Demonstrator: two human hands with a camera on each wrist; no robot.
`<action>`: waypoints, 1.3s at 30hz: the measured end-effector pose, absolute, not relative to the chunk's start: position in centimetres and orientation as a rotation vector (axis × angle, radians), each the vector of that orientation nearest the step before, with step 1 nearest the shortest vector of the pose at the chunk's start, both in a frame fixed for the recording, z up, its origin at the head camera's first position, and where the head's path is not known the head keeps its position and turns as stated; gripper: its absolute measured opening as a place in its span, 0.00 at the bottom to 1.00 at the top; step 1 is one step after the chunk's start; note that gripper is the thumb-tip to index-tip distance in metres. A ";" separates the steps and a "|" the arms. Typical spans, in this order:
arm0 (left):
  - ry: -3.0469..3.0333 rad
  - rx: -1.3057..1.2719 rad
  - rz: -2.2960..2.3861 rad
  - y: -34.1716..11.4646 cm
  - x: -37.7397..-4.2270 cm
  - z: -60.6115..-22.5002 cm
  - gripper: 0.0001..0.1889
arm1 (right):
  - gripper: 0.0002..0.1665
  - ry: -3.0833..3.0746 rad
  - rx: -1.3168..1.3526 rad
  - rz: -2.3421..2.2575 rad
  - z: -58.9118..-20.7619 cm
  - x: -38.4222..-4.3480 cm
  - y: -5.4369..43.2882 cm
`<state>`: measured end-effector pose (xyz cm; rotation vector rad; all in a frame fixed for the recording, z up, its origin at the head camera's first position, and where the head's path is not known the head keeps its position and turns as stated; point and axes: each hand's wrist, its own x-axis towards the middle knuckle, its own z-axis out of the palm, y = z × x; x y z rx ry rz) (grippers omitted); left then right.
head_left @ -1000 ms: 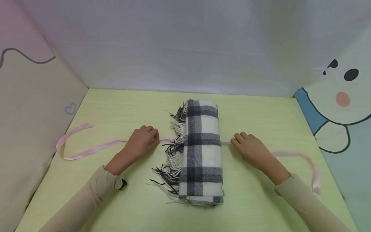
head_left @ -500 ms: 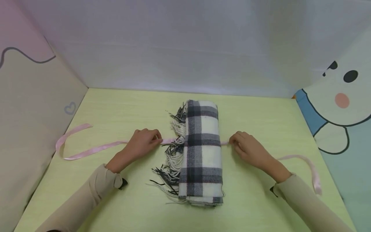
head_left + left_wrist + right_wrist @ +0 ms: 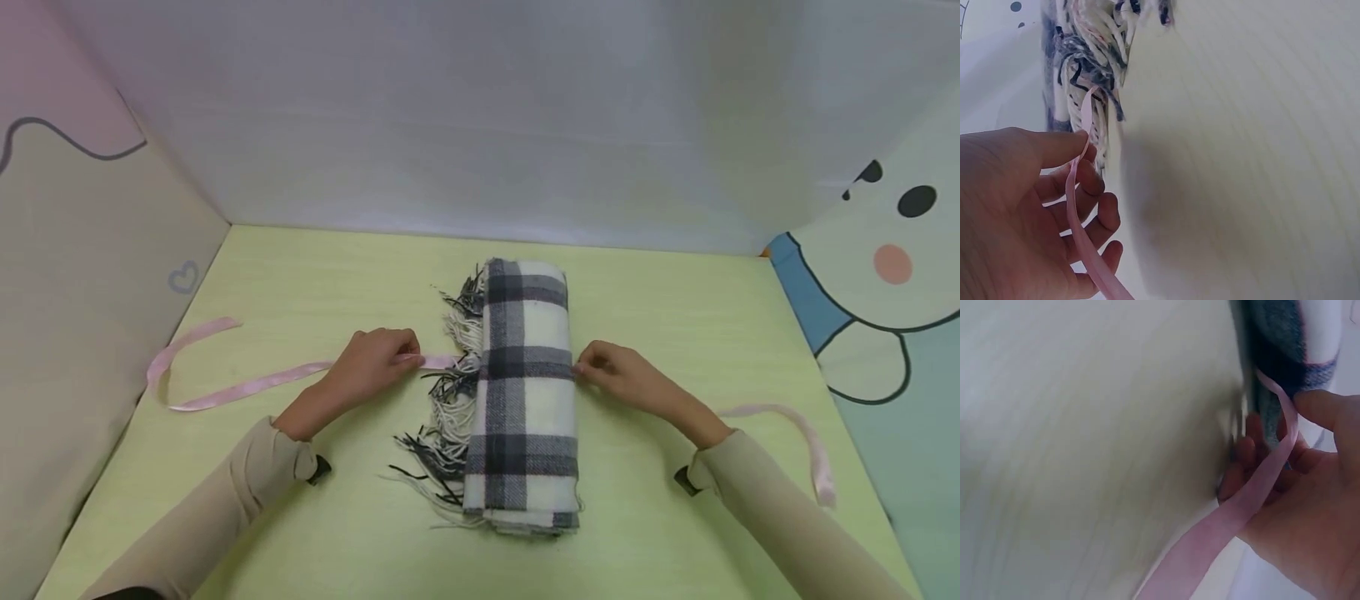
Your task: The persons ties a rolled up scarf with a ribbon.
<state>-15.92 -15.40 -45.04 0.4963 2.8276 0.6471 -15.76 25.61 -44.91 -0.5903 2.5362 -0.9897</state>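
Note:
A folded plaid scarf (image 3: 525, 400) in white, grey and black lies lengthwise on the table, its fringe (image 3: 450, 417) spread along the left side. Under it passes a pink ribbon (image 3: 438, 362), coming out on both sides. My left hand (image 3: 375, 362) pinches the ribbon between thumb and forefinger just left of the fringe; the left wrist view shows the ribbon (image 3: 1079, 219) trailing across the palm. On the other side, my right hand (image 3: 622, 375) pinches the ribbon (image 3: 1260, 481) right at the scarf's right edge. The stretch beneath the scarf is hidden.
The ribbon's left tail curls over the pale yellow table (image 3: 315, 275) towards the left wall panel (image 3: 97, 317); its right tail (image 3: 813, 450) bends near the right edge. A white back wall (image 3: 480, 150) and a cartoon-printed right panel (image 3: 892, 350) enclose the table.
My right hand has moved left along the ribbon up to the scarf's edge. My left hand has shifted slightly right, nearer the fringe. The scarf stays in place.

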 end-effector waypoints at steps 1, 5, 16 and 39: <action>2.826 0.496 0.650 -15.4 -15.9 -44.8 0.06 | 0.09 2.497 -0.558 -1.016 -44.7 -15.8 25.6; 2.830 0.497 0.646 -15.3 -16.0 -44.4 0.07 | 0.13 2.395 -0.466 -1.049 -44.1 -16.2 25.5; 2.773 0.480 0.735 -16.7 -16.2 -43.3 0.08 | 0.17 2.368 -0.312 -0.941 -42.2 -16.2 27.9; 2.343 0.219 1.219 -23.0 -16.3 -35.7 0.19 | 0.20 2.158 -0.278 -1.074 -35.0 -15.0 36.6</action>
